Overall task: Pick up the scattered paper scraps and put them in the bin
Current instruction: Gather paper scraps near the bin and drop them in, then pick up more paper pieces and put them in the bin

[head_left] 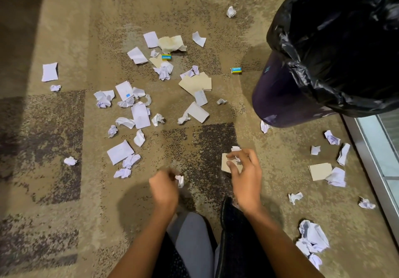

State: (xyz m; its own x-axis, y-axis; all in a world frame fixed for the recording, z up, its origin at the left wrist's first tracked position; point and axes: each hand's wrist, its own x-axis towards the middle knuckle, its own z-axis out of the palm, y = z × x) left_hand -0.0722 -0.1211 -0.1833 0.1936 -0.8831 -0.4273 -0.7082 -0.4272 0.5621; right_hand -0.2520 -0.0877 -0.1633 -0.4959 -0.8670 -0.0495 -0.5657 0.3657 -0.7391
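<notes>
Our knees (192, 230) sit at six o'clock. White scraps (140, 115), some crumpled and some flat, lie with tan pieces across the centre and out toward three o'clock. Our left hand (164, 191) curls round a white wad (179, 180). Our right hand (246, 176) pinches a tan card (225, 164) and a white shred (235, 148). The carpet (64, 29) is mottled beige, and we see the black-lined bin (280, 96) at two o'clock.

On my feed both arms are uncovered up to the near edge of view: the left forearm (138, 245) and the right forearm (280, 241), each running out to a bare left hand (164, 189) and right hand (244, 174). Between them sits a smooth light-grey garment (192, 238), flanked by finely speckled dark cloth (172, 264) on the left and plain near-black fabric (239, 245) on the right.
</notes>
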